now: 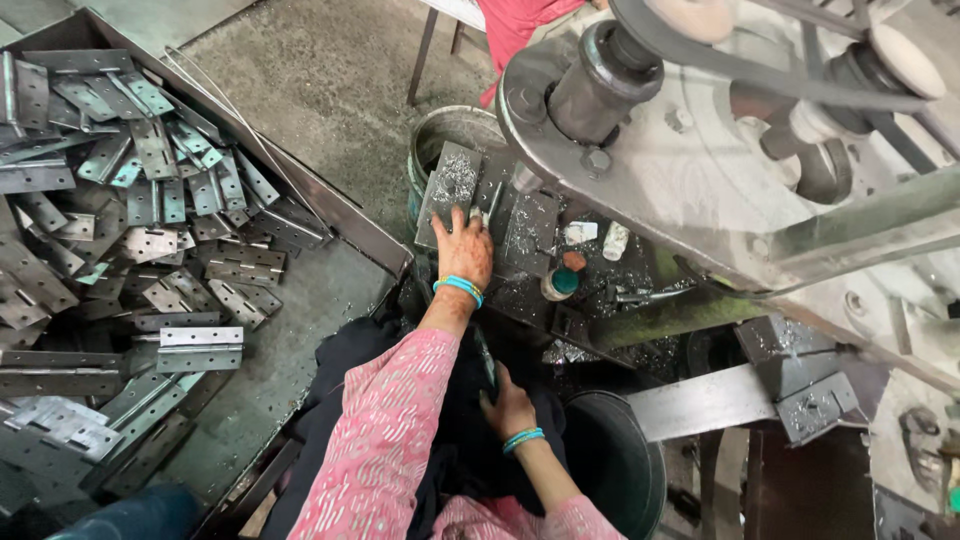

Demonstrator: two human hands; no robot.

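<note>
So the left hand (466, 250) is stretched forward with the arm nearly straight, palm down, fingers (459, 221) spread flat on a grey hinge plate (450, 190) that sits on the machine bed (530, 235) right under the spindle (585, 85) of a belt-driven drill press. The hand isn't wrapped around the plate, just pressing down on it, and the plate is dusted with metal chips. The right hand (508, 405) is pulled back low near the lap, wrist bent, fingers curled around something dark and narrow. I can't tell what it is, or how tightly it's held.

What worries me, judging from this: those fingertips are just beside the spot where the spindle comes down, so if the plate catches and spins, it could drag the hand in or slice it. Bare skin on all that swarf is asking for cuts too. The open belt (760, 60) overhead is near a loose pink sleeve (385, 440) and the bracelets (460, 288), which could snag.

Off to the left there's a big tray (330, 205) heaped with more hinges (200, 350), and a dark bucket (615, 460) sits just right of the knees.
</note>
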